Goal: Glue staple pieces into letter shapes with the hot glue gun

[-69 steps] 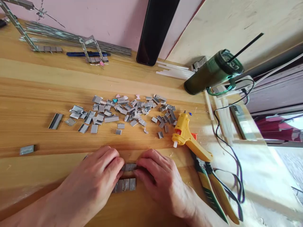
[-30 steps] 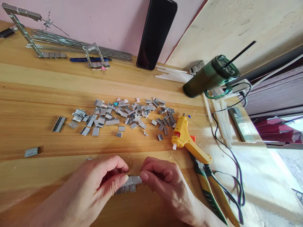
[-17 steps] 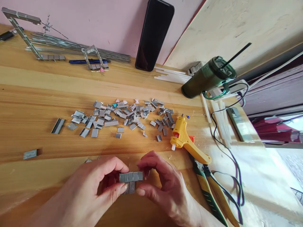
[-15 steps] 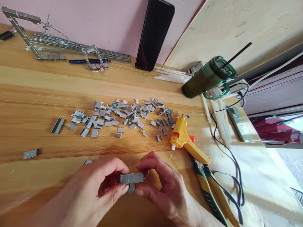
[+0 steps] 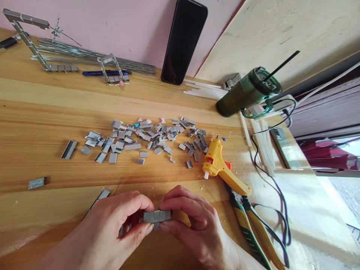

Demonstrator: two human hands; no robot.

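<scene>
Between your left hand and right hand you have a short, straight bar of dull grey metal segments, set side by side with thin seams across its face. It runs nearly level from left to right, that face toward you, its edges between your thumbs and fingers. Just below it shows a small, darker grey metal piece, partly hidden; whether they touch is unclear.

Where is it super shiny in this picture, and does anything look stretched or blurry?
Head view: white glare washes over the brown wooden table at lower right; the dark green see-through tumbler leans, perhaps from wide-lens stretching; the grey segmented metal strip between the bare left hand and right hand looks fairly sharp.
</scene>
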